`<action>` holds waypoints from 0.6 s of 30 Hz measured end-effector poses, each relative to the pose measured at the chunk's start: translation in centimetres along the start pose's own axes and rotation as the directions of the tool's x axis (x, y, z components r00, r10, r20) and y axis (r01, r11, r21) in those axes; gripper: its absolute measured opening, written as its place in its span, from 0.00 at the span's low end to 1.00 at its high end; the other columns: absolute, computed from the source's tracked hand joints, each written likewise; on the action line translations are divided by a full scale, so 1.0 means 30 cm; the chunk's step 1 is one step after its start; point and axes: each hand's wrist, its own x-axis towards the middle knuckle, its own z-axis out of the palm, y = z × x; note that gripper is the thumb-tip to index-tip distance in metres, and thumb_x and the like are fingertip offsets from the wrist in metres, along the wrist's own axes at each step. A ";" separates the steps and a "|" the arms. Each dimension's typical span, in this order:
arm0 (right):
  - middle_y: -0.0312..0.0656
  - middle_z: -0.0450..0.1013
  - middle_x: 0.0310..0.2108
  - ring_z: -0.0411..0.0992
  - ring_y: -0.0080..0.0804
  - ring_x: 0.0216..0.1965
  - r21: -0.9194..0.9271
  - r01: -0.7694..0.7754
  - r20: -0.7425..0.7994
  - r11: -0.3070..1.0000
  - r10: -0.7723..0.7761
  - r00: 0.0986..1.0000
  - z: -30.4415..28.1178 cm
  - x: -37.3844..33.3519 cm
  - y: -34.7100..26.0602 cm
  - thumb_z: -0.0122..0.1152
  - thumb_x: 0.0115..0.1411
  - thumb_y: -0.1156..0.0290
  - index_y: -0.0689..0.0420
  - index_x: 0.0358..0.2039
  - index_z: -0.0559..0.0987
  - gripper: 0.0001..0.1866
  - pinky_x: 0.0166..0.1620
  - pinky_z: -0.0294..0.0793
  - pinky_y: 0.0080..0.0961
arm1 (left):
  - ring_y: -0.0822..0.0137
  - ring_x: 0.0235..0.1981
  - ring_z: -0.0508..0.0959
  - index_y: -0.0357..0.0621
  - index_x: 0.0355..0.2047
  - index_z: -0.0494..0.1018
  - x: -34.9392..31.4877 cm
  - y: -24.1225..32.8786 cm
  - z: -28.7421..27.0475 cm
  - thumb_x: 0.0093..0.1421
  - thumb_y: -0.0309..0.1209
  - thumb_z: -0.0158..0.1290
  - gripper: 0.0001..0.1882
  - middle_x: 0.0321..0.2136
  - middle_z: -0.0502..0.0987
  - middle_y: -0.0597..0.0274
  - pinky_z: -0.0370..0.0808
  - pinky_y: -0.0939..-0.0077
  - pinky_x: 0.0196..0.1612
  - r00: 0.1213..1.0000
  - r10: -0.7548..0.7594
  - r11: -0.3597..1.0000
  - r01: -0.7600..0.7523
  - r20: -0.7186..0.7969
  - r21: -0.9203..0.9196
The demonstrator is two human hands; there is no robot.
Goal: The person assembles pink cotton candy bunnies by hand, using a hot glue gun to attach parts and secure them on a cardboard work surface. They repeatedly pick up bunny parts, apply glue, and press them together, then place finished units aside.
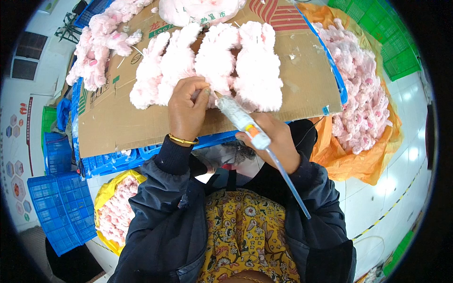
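Pinched together at the lower edge of a pink plush rabbit, the thumb and fingers of my left hand appear to grip its fluff. My right hand is closed around a hot glue gun, whose nozzle points at the same edge, close to my left fingertips. A long translucent glue stick juts out of the gun's back end. To the right lies another plush rabbit; two more, a middle one and an outer one, lie on the left. All rest flat, eared ends away from me.
The worktop is a cardboard sheet over blue crates. More pink plush is piled at its far left, beside a pale pink bag at the back. An orange sack of pink pieces stands right, a yellow sack lower left, near blue crates.
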 end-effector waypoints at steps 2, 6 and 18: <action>0.47 0.74 0.30 0.76 0.44 0.31 0.161 -0.065 -0.070 0.985 0.077 0.995 -0.016 -0.016 -0.009 0.73 0.54 0.64 0.62 0.42 0.77 0.20 0.34 0.75 0.33 | 0.60 0.39 0.80 0.38 0.34 0.78 0.006 0.010 0.001 0.55 0.19 0.56 0.06 0.40 0.78 0.54 0.77 0.71 0.41 1.000 0.023 0.999 -0.022 -0.002 0.026; 0.41 0.76 0.32 0.74 0.27 0.31 0.504 -0.255 -0.093 0.825 0.345 0.934 -0.051 -0.079 -0.001 0.73 0.56 0.66 0.62 0.42 0.77 0.18 0.37 0.73 0.24 | 0.59 0.39 0.79 0.39 0.34 0.77 0.007 0.009 0.014 0.54 0.19 0.56 0.06 0.39 0.78 0.54 0.77 0.70 0.41 0.999 0.041 0.998 -0.041 -0.007 0.053; 0.44 0.77 0.35 0.72 0.25 0.32 0.536 -0.234 -0.404 0.811 0.490 0.772 -0.173 -0.085 0.144 0.50 0.70 0.56 0.63 0.43 0.75 0.20 0.37 0.71 0.22 | 0.56 0.39 0.78 0.39 0.34 0.76 0.018 -0.044 0.017 0.54 0.20 0.55 0.07 0.36 0.76 0.55 0.74 0.69 0.44 0.998 0.016 0.997 -0.021 0.063 0.079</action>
